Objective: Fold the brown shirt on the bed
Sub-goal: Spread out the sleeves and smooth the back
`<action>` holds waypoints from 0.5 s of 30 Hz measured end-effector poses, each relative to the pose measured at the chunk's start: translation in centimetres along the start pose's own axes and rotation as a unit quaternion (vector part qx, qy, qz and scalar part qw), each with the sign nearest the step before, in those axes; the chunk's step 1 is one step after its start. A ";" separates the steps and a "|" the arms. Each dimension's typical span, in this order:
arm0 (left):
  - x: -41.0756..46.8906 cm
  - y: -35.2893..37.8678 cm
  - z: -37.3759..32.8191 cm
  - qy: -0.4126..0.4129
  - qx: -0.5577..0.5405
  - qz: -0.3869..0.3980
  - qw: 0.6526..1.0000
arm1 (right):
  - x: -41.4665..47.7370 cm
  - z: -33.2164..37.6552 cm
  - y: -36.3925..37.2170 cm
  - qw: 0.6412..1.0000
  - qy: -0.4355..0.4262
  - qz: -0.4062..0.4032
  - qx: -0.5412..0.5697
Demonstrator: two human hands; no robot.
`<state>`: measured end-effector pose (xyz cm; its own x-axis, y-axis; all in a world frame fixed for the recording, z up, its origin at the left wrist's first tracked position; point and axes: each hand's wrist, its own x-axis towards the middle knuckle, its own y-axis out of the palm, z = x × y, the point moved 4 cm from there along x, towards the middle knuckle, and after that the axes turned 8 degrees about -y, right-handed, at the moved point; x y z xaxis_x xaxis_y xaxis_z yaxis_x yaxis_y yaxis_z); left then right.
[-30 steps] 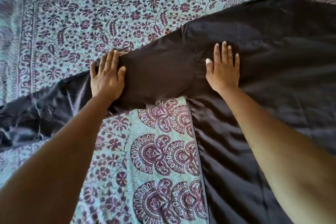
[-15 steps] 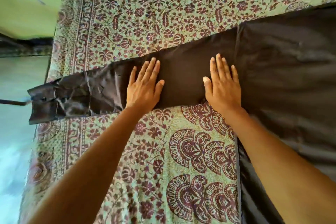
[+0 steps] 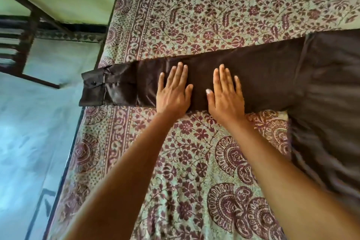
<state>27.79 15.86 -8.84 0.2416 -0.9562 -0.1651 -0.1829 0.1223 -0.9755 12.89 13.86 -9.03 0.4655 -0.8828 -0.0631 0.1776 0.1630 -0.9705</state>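
Note:
The brown shirt (image 3: 327, 87) lies spread on the bed, its body at the right and running out of view. Its long sleeve (image 3: 268, 76) stretches flat to the left, and the buttoned cuff (image 3: 93, 89) hangs a little past the bed's left edge. My left hand (image 3: 173, 91) lies flat on the sleeve with straight fingers, about midway along it. My right hand (image 3: 226, 95) presses flat on the sleeve just to the right of the left one, fingers straight and together.
A green and maroon floral bedsheet (image 3: 194, 15) covers the bed. The bed's left edge (image 3: 72, 154) drops to a pale floor (image 3: 29, 132). A dark wooden frame (image 3: 29, 31) stands on the floor at the upper left.
Both hands have slid left along the sleeve toward the cuff and now lie closer together. The sleeve lies flatter and straighter. My view has shifted left, showing the bed's edge and floor.

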 end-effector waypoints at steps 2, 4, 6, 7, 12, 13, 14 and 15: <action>0.2 -0.3 3.6 0.005 0.012 -0.011 1.000 | 0.1 0.3 0.5 1.000 0.010 -0.014 -0.012; 1.4 -1.1 7.8 0.000 0.020 -0.019 1.000 | 0.1 0.2 0.7 1.000 0.011 -0.017 -0.024; 2.5 -1.9 11.0 -0.019 0.026 -0.015 0.999 | 0.4 0.3 0.7 0.999 0.011 -0.009 -0.032; 2.8 -2.2 11.8 -0.023 0.027 -0.014 0.999 | 0.6 0.4 0.7 0.999 0.014 -0.006 -0.035; 3.0 -2.7 11.9 -0.033 0.028 -0.012 0.999 | 1.3 0.8 0.3 0.999 0.030 -0.002 -0.032; 2.9 -2.8 11.5 -0.042 0.031 -0.011 0.999 | 1.2 0.9 0.2 0.999 0.032 -0.003 -0.028; 2.6 -2.8 11.0 -0.046 0.033 -0.014 0.998 | 1.3 1.4 0.1 0.999 0.028 -0.004 -0.025; 2.2 -2.9 10.5 -0.043 0.030 -0.020 0.998 | 1.4 2.1 0.0 1.000 0.016 -0.007 -0.022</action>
<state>38.86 16.19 -7.94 0.3298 -0.9342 -0.1362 -0.1148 0.1035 -0.9880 15.34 13.53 -8.64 0.4350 -0.8987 -0.0564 0.1454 0.1320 -0.9805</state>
